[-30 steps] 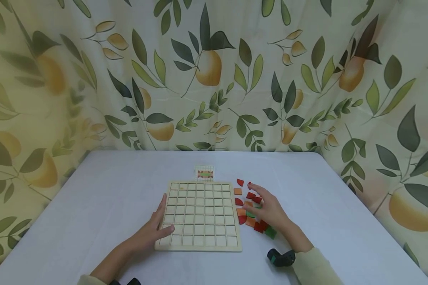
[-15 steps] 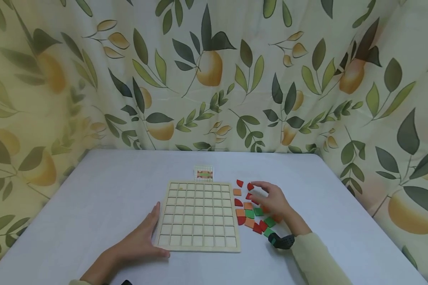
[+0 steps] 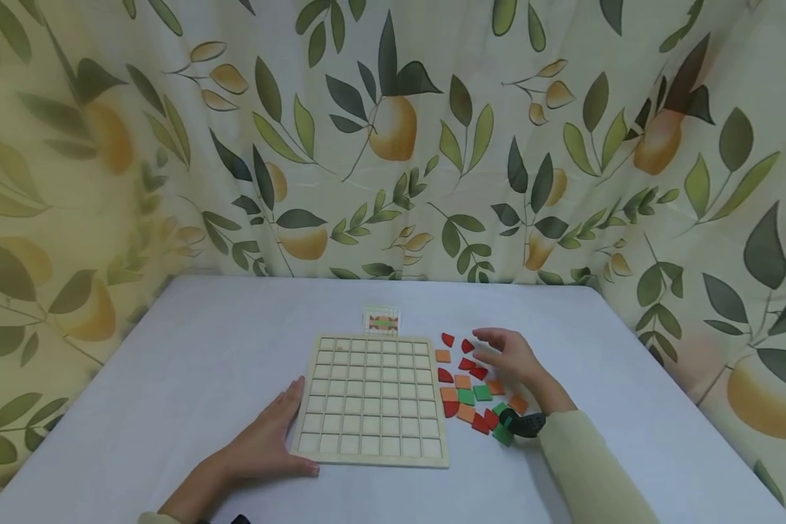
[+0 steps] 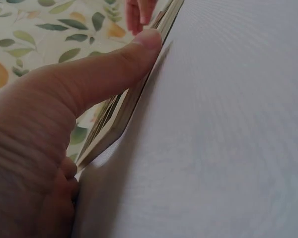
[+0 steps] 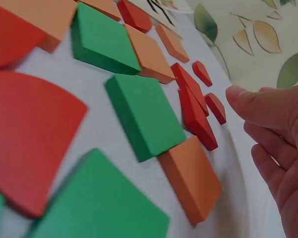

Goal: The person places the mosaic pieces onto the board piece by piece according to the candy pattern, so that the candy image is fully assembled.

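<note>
In the head view a pale wooden grid board (image 3: pixel 373 400) lies flat on the table. My left hand (image 3: pixel 262 440) spans its near left corner, fingers along the left side and thumb on the near edge. The left wrist view shows that straight thumb (image 4: pixel 109 69) against the board's edge (image 4: pixel 121 114). My right hand (image 3: pixel 514 360) hovers at the far right of the loose pieces, fingers loosely bent and holding nothing. Nearest its fingertips is a red quarter-round piece (image 3: pixel 468 346). Green square tiles (image 5: pixel 144 114) and an orange square tile (image 5: pixel 193 178) lie beside the right hand in the right wrist view.
A small pattern card (image 3: pixel 383 321) lies at the board's far edge. Several red, orange and green pieces spread along its right side, including an orange tile (image 3: pixel 443 356) close to the board. Behind the white table (image 3: pixel 236 320) hangs a leaf-printed curtain (image 3: pixel 393 182).
My left thumb has moved off the board's top to its near edge. My right hand has drawn right, off the pieces, uncovering red, green and orange ones.
</note>
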Tool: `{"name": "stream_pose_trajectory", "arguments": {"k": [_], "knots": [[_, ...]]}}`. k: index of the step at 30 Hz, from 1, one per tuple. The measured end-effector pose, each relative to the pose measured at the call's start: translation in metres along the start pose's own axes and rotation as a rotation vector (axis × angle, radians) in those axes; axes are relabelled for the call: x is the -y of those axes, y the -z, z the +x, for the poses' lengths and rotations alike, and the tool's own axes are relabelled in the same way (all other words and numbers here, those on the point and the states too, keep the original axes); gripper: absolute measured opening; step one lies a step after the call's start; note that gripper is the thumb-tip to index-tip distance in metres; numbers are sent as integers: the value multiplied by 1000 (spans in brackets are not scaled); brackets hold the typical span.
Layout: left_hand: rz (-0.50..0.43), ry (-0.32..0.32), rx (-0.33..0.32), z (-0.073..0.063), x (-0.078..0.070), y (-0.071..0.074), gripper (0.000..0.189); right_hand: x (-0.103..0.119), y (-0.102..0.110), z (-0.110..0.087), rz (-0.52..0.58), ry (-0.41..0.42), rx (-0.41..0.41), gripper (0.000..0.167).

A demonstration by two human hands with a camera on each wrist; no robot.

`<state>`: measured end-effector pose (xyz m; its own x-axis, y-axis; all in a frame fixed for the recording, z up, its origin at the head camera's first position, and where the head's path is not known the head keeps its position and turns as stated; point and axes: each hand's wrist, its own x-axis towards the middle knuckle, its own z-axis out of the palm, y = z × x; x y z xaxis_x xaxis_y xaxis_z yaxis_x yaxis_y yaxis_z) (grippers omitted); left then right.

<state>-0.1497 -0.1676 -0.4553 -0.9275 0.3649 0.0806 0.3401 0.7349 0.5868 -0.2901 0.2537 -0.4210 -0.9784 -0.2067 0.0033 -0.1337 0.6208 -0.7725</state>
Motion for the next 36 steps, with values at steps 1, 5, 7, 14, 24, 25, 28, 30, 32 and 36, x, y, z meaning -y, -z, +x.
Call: {"name": "stream_pose_trajectory", "arguments": {"k": [1, 5, 7, 14, 24, 25, 28, 30, 32, 36], "knots": [[-1, -8, -6, 0, 0, 0, 133, 0, 0, 2, -6, 1, 8, 46], [8, -30, -19, 1, 3, -2, 131, 0, 2, 10, -21, 13, 28, 45], [13, -34, -16, 3, 4, -3, 131, -1, 3, 11, -23, 10, 26, 43], [10, -18, -6, 7, 2, -5, 132, -8, 2, 17, -1, -38, 58, 42], [8, -16, 4, 3, 2, -1, 132, -6, -3, 26, -61, -7, 96, 42], [5, -19, 4, 3, 2, -1, 132, -5, -3, 25, -67, 0, 99, 41], [6, -27, 5, 2, 2, 0, 131, -3, -3, 25, -76, 10, 103, 40], [9, -34, 3, 3, 2, 0, 131, -3, -3, 25, -81, 9, 101, 39], [13, -38, 2, 3, 2, 0, 131, -2, -3, 26, -84, 8, 101, 38], [10, -36, 0, 4, 2, -1, 131, -3, -3, 26, -105, 13, 101, 36]]}}
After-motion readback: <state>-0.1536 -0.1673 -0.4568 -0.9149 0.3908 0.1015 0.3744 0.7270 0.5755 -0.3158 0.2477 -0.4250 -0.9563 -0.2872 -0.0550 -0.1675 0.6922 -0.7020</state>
